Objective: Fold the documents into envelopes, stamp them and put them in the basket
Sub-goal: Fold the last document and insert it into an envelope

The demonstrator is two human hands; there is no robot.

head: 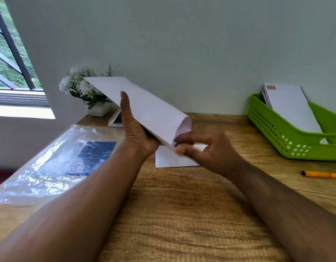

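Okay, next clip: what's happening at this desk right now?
A person is working an envelope held up over the wooden desk. The left hand grips its long edge, while the right hand pinches at the open end, where the pink lining shows. A folded white paper lies on the desk below. The green basket at the right already holds finished envelopes, the front one stamped. An orange pen lies nearby.

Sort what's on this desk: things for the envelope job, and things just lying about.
Job: envelope held in both hands, folded paper under them, green basket holding finished envelopes.
Lying about: flower pot, notebook, plastic packet, orange pen.
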